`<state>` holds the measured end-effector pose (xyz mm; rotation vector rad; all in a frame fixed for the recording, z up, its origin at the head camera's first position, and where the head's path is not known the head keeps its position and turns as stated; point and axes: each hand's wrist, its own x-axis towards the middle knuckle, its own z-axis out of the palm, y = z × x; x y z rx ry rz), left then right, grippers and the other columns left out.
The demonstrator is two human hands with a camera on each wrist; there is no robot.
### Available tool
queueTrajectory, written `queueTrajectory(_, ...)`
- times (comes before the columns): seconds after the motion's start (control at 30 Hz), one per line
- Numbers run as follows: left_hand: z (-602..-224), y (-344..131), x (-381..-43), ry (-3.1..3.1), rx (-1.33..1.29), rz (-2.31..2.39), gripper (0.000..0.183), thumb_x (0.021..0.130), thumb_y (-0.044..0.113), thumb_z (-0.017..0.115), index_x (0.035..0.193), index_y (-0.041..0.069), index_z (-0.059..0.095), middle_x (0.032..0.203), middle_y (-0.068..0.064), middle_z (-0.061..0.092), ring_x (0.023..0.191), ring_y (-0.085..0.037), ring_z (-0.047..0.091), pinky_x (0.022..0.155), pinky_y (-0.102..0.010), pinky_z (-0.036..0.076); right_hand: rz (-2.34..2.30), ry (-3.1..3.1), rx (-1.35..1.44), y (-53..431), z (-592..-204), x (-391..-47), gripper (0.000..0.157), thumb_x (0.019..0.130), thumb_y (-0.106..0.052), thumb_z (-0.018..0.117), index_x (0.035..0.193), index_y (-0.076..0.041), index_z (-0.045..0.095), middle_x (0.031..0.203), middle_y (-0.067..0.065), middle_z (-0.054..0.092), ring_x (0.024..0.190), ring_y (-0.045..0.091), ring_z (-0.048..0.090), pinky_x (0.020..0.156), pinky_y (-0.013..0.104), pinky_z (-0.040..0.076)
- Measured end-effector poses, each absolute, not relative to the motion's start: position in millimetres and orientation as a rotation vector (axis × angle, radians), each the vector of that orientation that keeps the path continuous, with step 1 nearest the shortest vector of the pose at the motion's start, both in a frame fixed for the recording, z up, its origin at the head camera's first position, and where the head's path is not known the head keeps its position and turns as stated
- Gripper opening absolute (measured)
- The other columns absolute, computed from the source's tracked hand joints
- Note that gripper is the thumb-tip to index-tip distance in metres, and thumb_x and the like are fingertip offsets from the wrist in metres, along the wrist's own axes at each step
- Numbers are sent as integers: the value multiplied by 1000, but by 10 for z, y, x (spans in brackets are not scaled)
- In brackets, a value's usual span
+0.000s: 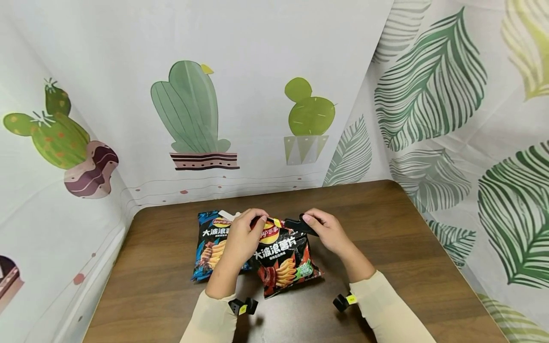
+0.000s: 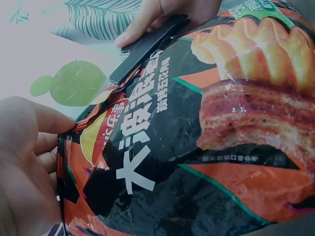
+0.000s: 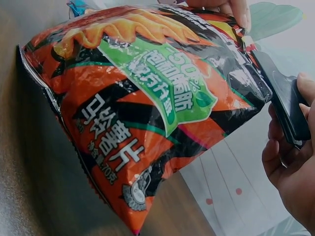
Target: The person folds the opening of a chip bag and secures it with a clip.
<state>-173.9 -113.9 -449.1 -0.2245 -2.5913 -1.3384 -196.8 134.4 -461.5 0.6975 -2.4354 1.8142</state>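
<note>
A black and red chip bag (image 1: 285,259) stands on the brown table (image 1: 386,228). My left hand (image 1: 259,220) pinches its top left corner. My right hand (image 1: 310,221) grips a black bag clip (image 1: 298,225) that lies along the bag's top right edge. In the left wrist view the clip (image 2: 147,46) sits against the bag (image 2: 197,147), with my left hand (image 2: 47,130) at the corner. The right wrist view shows the bag (image 3: 142,98), the clip (image 3: 283,103) and my right hand (image 3: 298,118) around it.
A blue chip bag (image 1: 208,243) lies just left of the red one, with a white clip (image 1: 227,215) at its top. Printed cactus and leaf curtains (image 1: 193,119) close the table at the back and on both sides.
</note>
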Motion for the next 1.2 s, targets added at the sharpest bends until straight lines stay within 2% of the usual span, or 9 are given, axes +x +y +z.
queueTrajectory(0.47,-4497,-1135,-1737,-2593,-214,-1340,14,103,26,59,104,21,71,109,3,71,94,-17,63,82,-38,50,1803,-2441,680,1296,-4627,-1979,17,103,-6,54,100,1,69,89,12,68,81,4,59,77,24,52)
queueTrajectory(0.63,-4500,-1132,-1735,-2602,-221,-1349,18,104,26,57,108,16,72,109,2,71,89,-17,60,78,-37,48,1775,-2452,674,1268,-4611,-1974,16,103,-7,55,100,0,70,90,12,68,82,4,58,79,24,51)
queueTrajectory(0.87,-4505,-1125,-1727,-2607,-220,-1356,15,104,27,56,107,22,71,108,4,70,82,-16,57,73,-35,46,1792,-2442,680,1228,-4575,-1972,17,103,-7,55,100,2,69,89,17,67,80,9,59,76,24,51)
queueTrajectory(1.0,-4512,-1127,-1732,-2598,-227,-1354,17,104,26,57,108,19,72,108,3,70,82,-16,57,73,-35,46,1812,-2426,687,1210,-4577,-1988,17,103,-6,55,100,3,69,90,17,68,80,8,59,76,24,51)
queueTrajectory(1.1,-4511,-1125,-1734,-2596,-226,-1356,18,104,26,57,109,17,72,109,3,71,83,-17,58,74,-35,47,1836,-2422,681,1207,-4705,-2064,17,103,-6,54,101,2,69,90,17,68,79,7,59,75,23,51)
queueTrajectory(1.2,-4506,-1121,-1731,-2602,-216,-1351,16,104,26,57,108,20,72,109,3,71,86,-16,59,75,-36,48,1849,-2415,673,1199,-4844,-2136,17,104,-6,54,102,1,69,92,16,68,79,6,59,75,23,51)
